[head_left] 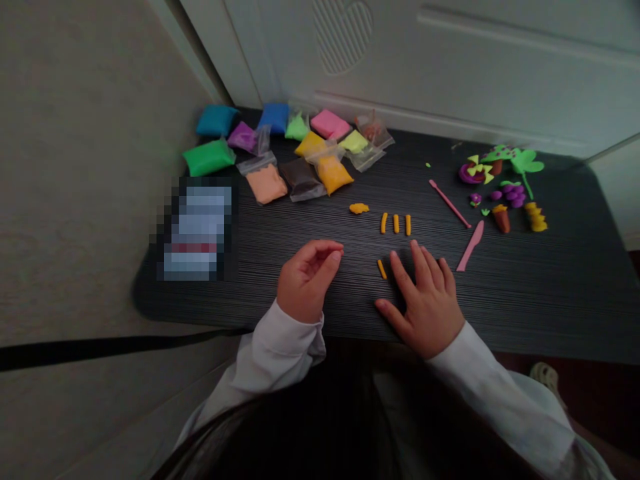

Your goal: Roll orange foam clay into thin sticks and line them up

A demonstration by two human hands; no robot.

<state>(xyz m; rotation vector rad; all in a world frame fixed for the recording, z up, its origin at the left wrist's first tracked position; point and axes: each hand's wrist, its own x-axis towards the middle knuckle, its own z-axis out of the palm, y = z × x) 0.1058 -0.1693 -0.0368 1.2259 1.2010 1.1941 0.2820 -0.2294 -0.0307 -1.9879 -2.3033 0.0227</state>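
Observation:
My right hand lies flat with its fingers spread on the dark tabletop. Just left of its index finger is a short, thin yellow-orange clay strip. Three similar clay strips stand in a row beyond the fingertips. A torn lump of yellow-orange clay lies to the left of that row. My left hand is closed, thumb and index finger pinched together above the table; whether anything is between the tips is hidden. A pink plastic clay knife rests right of my right hand, and a thin pink modelling stick lies beyond it.
Several bags of coloured clay crowd the back left. A blurred-out phone-like device lies at the left end. Small clay models, among them purple grapes and a yellow stacked piece, sit at the right. A white panel bounds the table behind.

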